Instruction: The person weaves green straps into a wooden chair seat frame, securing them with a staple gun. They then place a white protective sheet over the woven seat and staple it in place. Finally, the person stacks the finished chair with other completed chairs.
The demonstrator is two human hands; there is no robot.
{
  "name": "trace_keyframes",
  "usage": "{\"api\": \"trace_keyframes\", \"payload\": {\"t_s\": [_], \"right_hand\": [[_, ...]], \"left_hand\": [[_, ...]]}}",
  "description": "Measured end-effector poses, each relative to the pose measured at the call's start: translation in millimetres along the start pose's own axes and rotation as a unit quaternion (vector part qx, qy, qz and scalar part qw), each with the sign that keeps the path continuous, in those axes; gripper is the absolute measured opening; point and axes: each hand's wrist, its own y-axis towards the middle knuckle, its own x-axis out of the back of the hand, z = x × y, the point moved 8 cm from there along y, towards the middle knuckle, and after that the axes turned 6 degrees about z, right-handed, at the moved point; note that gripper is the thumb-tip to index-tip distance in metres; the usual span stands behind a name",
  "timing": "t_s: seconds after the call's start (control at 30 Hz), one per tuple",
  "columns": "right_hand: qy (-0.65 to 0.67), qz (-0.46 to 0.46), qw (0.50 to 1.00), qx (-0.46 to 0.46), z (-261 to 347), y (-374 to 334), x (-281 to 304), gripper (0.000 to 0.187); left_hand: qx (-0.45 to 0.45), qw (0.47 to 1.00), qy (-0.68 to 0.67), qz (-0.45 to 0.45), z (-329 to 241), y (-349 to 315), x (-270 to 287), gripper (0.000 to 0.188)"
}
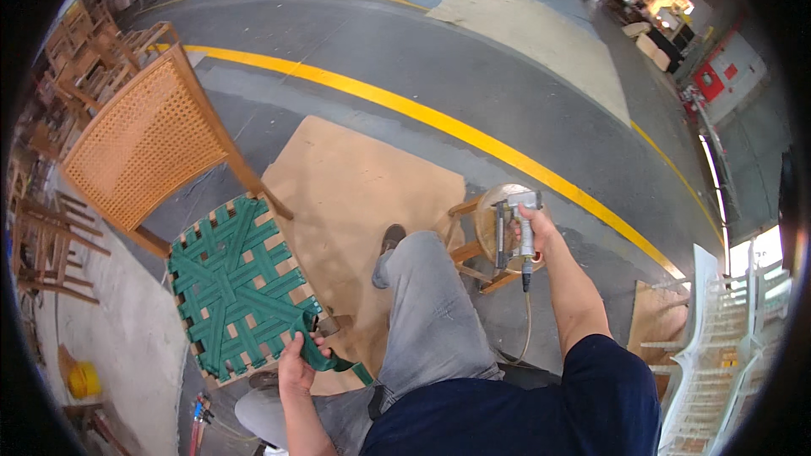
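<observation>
A wooden chair with a woven cane back [152,135] stands at my left. Green webbing [226,283] criss-crosses its seat frame, some strips running diagonally. My left hand [297,363] is closed on a loose length of green webbing [314,353] at the seat's near right corner, its free end trailing over my leg. To the right, my right hand [539,232] grips a grey pneumatic staple gun [517,224] by its handle, with an air hose [528,321] running down from it. The gun is over a round-topped wooden stool [490,211]; whether they touch I cannot tell.
Brown cardboard [338,169] lies under the chair and my foot. Wooden chair frames [63,236] are stacked along the left. A white slatted piece [718,346] stands at the lower right. A yellow floor line [405,105] crosses ahead. A yellow container [83,380] sits lower left.
</observation>
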Motion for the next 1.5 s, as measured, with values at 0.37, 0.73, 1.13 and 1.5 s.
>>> {"api": "trace_keyframes", "payload": {"t_s": [0.37, 0.73, 1.13, 1.5], "right_hand": [[-0.522, -0.237, 0.81, 0.12, 64.6, 20.4, 42.8, 0.05], [-0.485, -0.264, 0.823, 0.136, -7.9, -40.8, 63.0, 0.057], [-0.372, -0.115, 0.92, -0.051, -47.7, -26.6, 62.0, 0.033], [-0.567, 0.23, 0.682, 0.401, -12.6, -94.7, -267.9, 0.055]], "left_hand": [[-0.028, 0.978, -0.113, 0.173, 0.1, -14.1, -29.4, 0.04], [-0.1, 0.964, -0.17, 0.18, -35.3, -18.9, -12.0, 0.039], [-0.158, 0.979, -0.128, 0.032, -67.6, -17.8, 23.3, 0.027], [-0.167, 0.983, -0.05, 0.05, -69.9, -10.4, 15.8, 0.027]]}}
